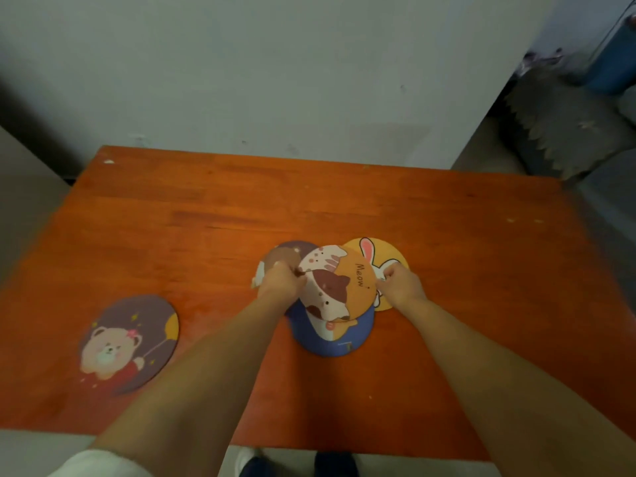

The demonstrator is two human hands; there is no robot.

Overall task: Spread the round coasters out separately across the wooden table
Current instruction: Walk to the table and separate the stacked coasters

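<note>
An overlapping pile of round coasters lies at the middle of the wooden table [344, 201]. On top is an orange cat coaster [339, 282] marked "Meow". Under it lie a blue coaster [330, 340], a yellow rabbit coaster [385, 256] and a purple coaster [292, 251]. My left hand [280, 282] pinches the left edge of the cat coaster. My right hand [401, 282] grips at its right edge, over the rabbit coaster; which of the two it holds I cannot tell. A purple bear coaster [129, 342] lies alone at the front left.
A pale wall runs along the table's far edge. To the right, beyond the table, are a grey cushion or sofa [564, 132] and a blue container [616, 60]. My feet [296, 464] show below the table's near edge.
</note>
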